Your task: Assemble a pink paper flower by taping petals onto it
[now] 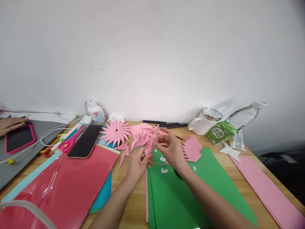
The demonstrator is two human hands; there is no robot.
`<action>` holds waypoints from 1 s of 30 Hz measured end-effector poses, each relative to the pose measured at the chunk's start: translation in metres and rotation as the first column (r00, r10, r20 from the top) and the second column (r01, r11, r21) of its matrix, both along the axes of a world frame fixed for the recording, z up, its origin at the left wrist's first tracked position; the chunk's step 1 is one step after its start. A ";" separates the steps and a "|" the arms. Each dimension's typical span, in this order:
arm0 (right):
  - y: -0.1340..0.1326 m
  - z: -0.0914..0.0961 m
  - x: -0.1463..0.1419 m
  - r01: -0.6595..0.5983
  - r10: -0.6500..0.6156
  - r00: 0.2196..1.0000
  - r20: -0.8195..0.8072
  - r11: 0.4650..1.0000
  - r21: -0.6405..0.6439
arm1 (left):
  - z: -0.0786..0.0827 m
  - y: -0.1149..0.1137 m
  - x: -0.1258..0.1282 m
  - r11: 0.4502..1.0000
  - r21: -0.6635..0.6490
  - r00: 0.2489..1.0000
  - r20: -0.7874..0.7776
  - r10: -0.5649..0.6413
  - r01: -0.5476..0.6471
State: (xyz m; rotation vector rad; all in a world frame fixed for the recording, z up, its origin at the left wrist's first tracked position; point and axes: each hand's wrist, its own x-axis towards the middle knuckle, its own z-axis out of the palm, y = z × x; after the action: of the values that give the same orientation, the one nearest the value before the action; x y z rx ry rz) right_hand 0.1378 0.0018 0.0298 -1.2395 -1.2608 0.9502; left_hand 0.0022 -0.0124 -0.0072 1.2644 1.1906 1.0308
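Note:
Fingers of my left hand [138, 163] are closed on the lower end of a folded pink paper piece [149, 147]. My right hand [171, 149] pinches the same piece from the right, thumb and forefinger at its pointed edge. A thin grey curved edge shows above my left hand; I cannot make out what it belongs to. Just behind lies a heap of folded pink paper [140, 130]. To its left is a round pink paper flower [116, 131] with many points. A pink fan of joined folds [191, 148] rests right of my right hand.
Green paper sheets [214, 187] with small white scraps [164, 171] lie below my hands. Left are a red folder [71, 184], phone [84, 141] and pink scissors [71, 140]. A mug [202, 124], bottle [245, 116] and pink strips [264, 187] are right. Another person's hand [10, 124] is far left.

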 end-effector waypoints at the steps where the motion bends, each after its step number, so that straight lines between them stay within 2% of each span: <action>1: 0.001 -0.001 -0.002 0.002 -0.002 1.000 0.001 1.000 0.002 | -0.001 0.000 -0.001 1.000 0.018 1.000 -0.016 0.010 -0.009; 7: 0.006 -0.001 -0.010 -0.006 0.006 0.999 0.038 1.000 0.011 | 0.001 -0.002 -0.004 0.988 0.110 0.980 -0.155 0.128 -0.111; 16: 0.008 -0.006 -0.015 -0.047 0.047 0.997 0.063 0.999 0.003 | 0.000 -0.001 -0.006 0.990 0.111 0.991 -0.094 0.100 -0.090; 21: 0.017 0.003 0.005 -0.042 0.030 0.992 0.125 0.995 0.091 | 0.005 0.002 -0.005 0.997 -0.030 0.997 -0.037 0.071 -0.072; 23: 0.019 0.013 0.018 -0.185 0.143 0.959 0.245 0.970 0.156 | 0.008 0.002 -0.004 0.995 -0.089 0.999 -0.025 0.049 -0.051; 25: 0.020 0.023 0.029 -0.390 0.306 0.859 0.411 0.911 0.136 | 0.010 0.003 -0.003 0.991 -0.132 0.999 -0.007 0.033 -0.033; 26: 0.019 0.027 0.032 -0.444 0.338 0.817 0.467 0.886 0.136 | 0.011 0.003 -0.003 0.988 -0.149 0.999 0.003 0.032 -0.031; 28: 0.018 0.030 0.035 -0.449 0.329 0.790 0.517 0.885 0.124 | 0.010 0.002 -0.003 0.987 -0.154 0.999 0.009 0.042 -0.041; 30: 0.018 0.029 0.033 -0.379 0.294 0.820 0.492 0.922 0.080 | 0.008 0.002 -0.004 0.992 -0.114 0.998 -0.007 0.063 -0.063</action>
State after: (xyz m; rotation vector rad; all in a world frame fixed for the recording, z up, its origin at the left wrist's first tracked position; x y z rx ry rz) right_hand 0.1706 0.0199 0.0587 -1.1640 -1.9641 0.7792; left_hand -0.0019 -0.0104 0.0006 1.1465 1.2812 0.9924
